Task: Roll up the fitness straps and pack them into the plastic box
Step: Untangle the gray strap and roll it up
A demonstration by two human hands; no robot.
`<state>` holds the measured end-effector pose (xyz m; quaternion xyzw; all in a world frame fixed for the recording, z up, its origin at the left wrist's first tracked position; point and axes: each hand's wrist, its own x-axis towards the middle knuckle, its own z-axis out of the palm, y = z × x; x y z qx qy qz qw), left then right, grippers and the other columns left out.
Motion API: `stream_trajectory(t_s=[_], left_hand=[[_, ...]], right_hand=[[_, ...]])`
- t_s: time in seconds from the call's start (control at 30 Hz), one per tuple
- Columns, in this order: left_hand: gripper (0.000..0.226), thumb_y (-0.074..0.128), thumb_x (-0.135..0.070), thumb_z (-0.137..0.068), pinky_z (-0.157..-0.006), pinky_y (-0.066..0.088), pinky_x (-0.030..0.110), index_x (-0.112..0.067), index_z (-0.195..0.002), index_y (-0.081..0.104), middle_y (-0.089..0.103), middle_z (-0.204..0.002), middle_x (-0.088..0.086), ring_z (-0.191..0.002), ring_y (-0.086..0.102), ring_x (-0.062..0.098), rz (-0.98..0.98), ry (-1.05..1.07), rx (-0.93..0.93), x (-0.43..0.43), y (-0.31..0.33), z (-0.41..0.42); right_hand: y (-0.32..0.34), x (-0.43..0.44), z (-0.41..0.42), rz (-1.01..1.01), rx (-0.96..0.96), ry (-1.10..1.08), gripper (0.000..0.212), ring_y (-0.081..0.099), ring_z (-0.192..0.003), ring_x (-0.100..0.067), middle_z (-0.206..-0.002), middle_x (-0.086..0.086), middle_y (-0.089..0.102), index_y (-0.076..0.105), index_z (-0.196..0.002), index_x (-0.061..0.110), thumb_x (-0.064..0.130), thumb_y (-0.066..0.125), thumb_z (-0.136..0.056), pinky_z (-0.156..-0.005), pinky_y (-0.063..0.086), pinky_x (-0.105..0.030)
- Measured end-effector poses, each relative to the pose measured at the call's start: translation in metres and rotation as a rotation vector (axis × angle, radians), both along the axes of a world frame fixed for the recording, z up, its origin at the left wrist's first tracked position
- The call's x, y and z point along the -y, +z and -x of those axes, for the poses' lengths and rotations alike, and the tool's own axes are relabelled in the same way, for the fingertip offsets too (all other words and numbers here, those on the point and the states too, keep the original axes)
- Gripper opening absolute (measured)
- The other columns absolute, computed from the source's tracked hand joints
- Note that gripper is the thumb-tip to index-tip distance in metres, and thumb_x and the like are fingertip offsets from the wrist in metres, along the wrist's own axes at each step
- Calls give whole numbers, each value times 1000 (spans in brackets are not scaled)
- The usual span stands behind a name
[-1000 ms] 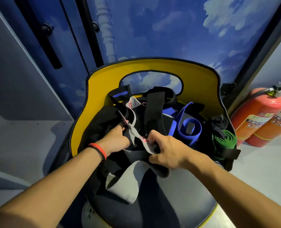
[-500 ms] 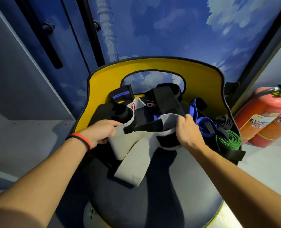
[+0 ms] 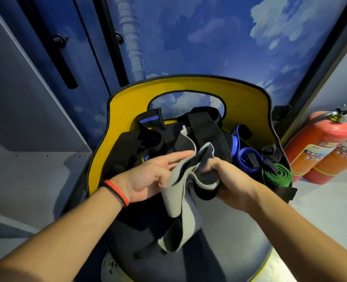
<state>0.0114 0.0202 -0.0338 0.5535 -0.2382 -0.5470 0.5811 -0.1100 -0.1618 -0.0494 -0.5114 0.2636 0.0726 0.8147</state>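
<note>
Strap: grey-and-black elastic fitness strap (image 3: 177, 195), held over the dark seat, centre, tail hanging toward the near edge.
Left hand (image 3: 146, 179): fingers straight, laid flat against the strap's left side.
Right hand (image 3: 228, 181): fingers clenched round the strap's bunched top.
Seat: yellow-backed round chair (image 3: 189, 85), dark straps piled at its far side.
Seat's right edge: rolled green webbing strap (image 3: 277, 176), just right of a blue looped strap (image 3: 248, 160).
Far right: red metal fire extinguishers (image 3: 319, 147).

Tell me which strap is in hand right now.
The grey-and-black strap: the right hand grips it, the left hand touches it. The rest lie on the chair.
</note>
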Motion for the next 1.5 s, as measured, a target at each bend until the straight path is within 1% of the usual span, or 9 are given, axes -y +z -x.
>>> stream_trajectory(t_s=[0.13, 0.23, 0.47, 0.63, 0.8, 1.07, 1.27, 1.4, 1.5], left_hand=[[90, 54, 5, -62, -116, 29, 58, -24, -147, 50, 54, -148, 8, -135, 53, 30, 29, -97, 28, 2, -7, 14], [81, 66, -10, -64, -120, 27, 57, -25, -143, 54, 57, -146, 4, -138, 49, 31, 10, -112, 28, 8, -12, 25], [52, 66, -59, -87, -85, 57, 41, -17, -117, 64, 74, -111, 9, -99, 73, 21, -95, 460, 73, 32, 1, 37], [31, 71, -33, -92, -77, 62, 40, -12, -113, 65, 75, -104, 11, -94, 73, 25, -324, 687, 93, 30, -13, 10], [20, 63, 8, -88, -64, 60, 29, -3, -103, 73, 71, -84, 18, -69, 68, 22, -355, 694, 149, 10, -16, -8], [20, 49, 7, -61, -57, 14, 34, 6, -63, 29, 20, -69, 10, -63, 21, 21, -408, 396, 525, 7, -4, -7], [26, 58, -7, -52, -63, 22, 39, 10, -68, 47, 37, -70, 12, -65, 33, 24, -480, 253, 497, 0, 0, -18], [15, 50, -8, -44, -56, 12, 34, -11, -52, 38, 26, -63, 10, -55, 26, 19, -466, 430, 446, -13, 23, -38], [29, 45, 4, -65, -51, 33, 23, -18, -47, 36, 34, -52, 0, -46, 40, 16, -432, 573, 409, -24, 34, -52]], right_hand=[[-4, 10, 15, -125, 66, 56, 67, 63, -117, -33, -133, -23, 63, 53, -141, 1, 45, 68, -93, -109, 44, -49], [-7, 7, 19, -14, 28, -56, 92, 69, -112, -39, -133, -27, 61, 41, -142, 3, 41, 88, -73, -85, 60, -49], [4, -13, 25, 571, 112, -71, 61, 60, -76, -15, -91, -7, 57, 39, -109, 20, 26, 80, -65, -73, 53, -40], [15, -11, 34, 783, 199, 127, 62, 47, -69, -18, -84, -11, 54, 34, -103, 23, 27, 82, -64, -63, 46, -49], [13, -1, 45, 735, 192, 147, 62, 60, -84, -12, -102, -11, 66, 49, -109, 21, 49, 88, -70, -89, 53, -50], [3, -1, -3, 1203, 84, 526, 50, 41, -144, -15, -156, 7, 47, 50, -149, 28, 21, 44, -100, -119, 33, -35], [-17, 11, -44, 1290, -118, 589, 55, 23, -154, -23, -167, -6, 25, 36, -157, 20, 32, 39, -103, -125, 20, -36], [-11, 35, -47, 1297, -169, 379, 58, 46, -136, -33, -149, -14, 50, 51, -139, 17, 44, 35, -90, -110, 39, -45], [-11, 48, -48, 1285, -183, 259, 50, 51, -128, -37, -144, -15, 54, 53, -133, 20, 45, 34, -94, -102, 42, -46]])
